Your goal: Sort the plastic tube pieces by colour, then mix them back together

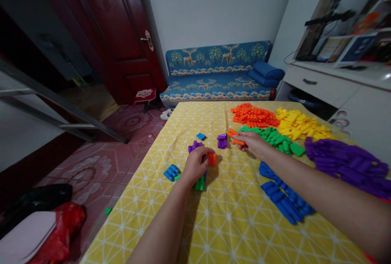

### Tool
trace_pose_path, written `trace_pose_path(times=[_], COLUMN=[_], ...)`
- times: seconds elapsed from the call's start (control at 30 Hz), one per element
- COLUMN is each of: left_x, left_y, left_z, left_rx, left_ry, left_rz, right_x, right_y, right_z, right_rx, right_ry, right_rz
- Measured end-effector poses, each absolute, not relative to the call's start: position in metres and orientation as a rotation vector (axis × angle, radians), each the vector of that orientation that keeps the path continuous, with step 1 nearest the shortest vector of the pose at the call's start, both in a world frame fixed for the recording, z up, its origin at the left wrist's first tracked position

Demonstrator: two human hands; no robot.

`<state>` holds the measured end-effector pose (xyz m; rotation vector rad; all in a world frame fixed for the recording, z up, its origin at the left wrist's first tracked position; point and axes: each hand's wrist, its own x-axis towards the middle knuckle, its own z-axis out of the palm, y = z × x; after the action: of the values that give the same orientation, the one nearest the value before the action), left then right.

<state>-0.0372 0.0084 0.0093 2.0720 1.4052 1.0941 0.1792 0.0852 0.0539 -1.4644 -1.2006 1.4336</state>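
Small blue blocks [172,172] lie left of the left hand [196,164], which is curled tight around an orange block [211,158] above green blocks [200,183] on the yellow cloth [232,223]; the right hand [253,142] pinches another orange piece [237,141] beside the green pile [276,138]

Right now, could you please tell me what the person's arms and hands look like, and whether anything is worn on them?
Both forearms are bare: no sleeves reach into view. The left hand and right hand wear no gloves, and no watch, bracelet or ring shows. No markings can be made out.
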Motion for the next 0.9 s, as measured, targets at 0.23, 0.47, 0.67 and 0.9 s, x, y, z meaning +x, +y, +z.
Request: trace_pose_path(times=[0.23,0.47,0.67,0.9], left_x=[-0.037,-0.037,-0.037,-0.037], left_y=[0.008,0.009,0.007,0.008], left_z=[0.009,0.008,0.012,0.009], left_rx=[2.068,2.069,2.075,2.071], left_ry=[1.415,1.417,1.416,1.424], left_rz=[1.098,1.092,1.080,1.090], right_x=[0.179,0.153,0.152,0.175], right_y=[0.157,0.097,0.075,0.131], right_z=[0.076,0.035,0.037,0.053], right_rx=[-1.366,-1.244,-1.325,-1.401], right_ry=[-1.037,-1.089,-1.237,-1.212], right_rz=[1.123,1.315,1.591,1.112])
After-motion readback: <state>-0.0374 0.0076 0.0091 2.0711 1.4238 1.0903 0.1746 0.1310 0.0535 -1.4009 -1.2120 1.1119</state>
